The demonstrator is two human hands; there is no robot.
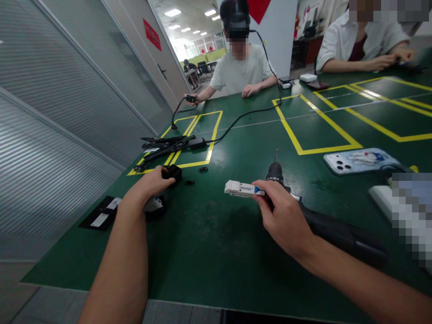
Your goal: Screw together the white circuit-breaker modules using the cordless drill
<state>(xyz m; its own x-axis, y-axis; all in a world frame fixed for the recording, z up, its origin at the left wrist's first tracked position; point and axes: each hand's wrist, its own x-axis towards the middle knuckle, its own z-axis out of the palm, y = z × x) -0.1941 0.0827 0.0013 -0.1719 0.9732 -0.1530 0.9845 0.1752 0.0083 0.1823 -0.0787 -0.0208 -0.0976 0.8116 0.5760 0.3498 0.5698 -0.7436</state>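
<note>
In my right hand [281, 216], thumb and fingers pinch a small whitish module [240, 188] with a printed label and a blue clip, like an optical transceiver. It is held over the table, beside a black power drill [340, 234] lying with its bit pointing away. My left hand [151, 182] is closed on a small black block [173, 172]; part of that block is hidden by the fingers. Two small dark oval pieces, one nearer [189, 182] and one farther [203, 169], lie right of it. Behind my left wrist is a black and silver object [155, 206], partly hidden.
Black folded gear with a cable [168, 146] lies on the green table [209, 252] by yellow tape rectangles. A black sheet with white labels [101, 213] is at left. A phone [362, 160] lies right. Two people sit across, one with a headset [236, 20].
</note>
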